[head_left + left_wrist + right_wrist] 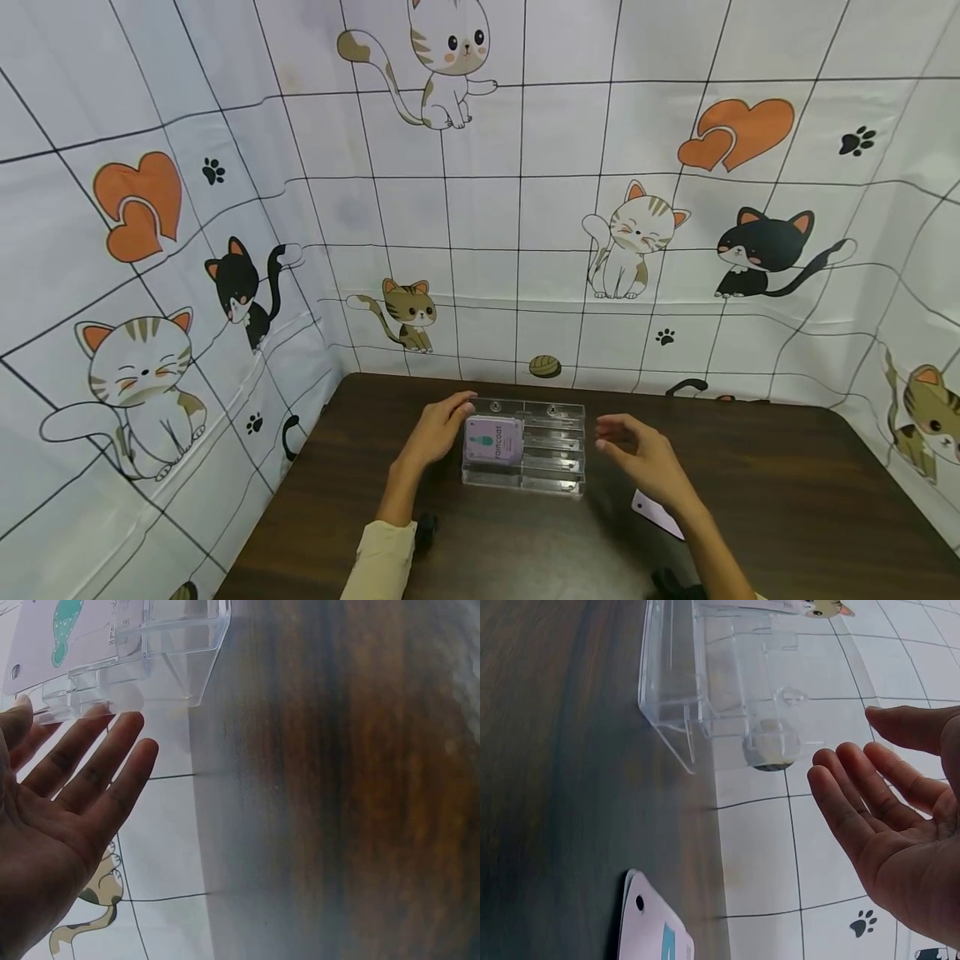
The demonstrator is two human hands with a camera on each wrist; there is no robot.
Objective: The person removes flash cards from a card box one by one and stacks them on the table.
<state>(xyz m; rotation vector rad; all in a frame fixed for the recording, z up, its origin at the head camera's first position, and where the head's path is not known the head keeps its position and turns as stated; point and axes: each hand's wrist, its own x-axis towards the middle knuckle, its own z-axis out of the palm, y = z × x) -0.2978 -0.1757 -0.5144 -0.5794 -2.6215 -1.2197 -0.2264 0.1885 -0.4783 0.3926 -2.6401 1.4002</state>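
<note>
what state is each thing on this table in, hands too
Clear rack: standing on the table, filled in left column only
Raincoat card: in the rack, word running sideways
Loose card: lying on the table
Left hand: fingers outstretched at the rack's edge
Right hand: relaxed, holding nothing

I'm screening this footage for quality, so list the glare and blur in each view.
Head: pale sheen on the table near the bottom edge, small glints on the clear rack; left wrist: the table's grain looks soft and smeared, with a whitish patch at the right edge; right wrist: the rack's clear edges partly fade into the bright backdrop, the table dim and soft.
</note>
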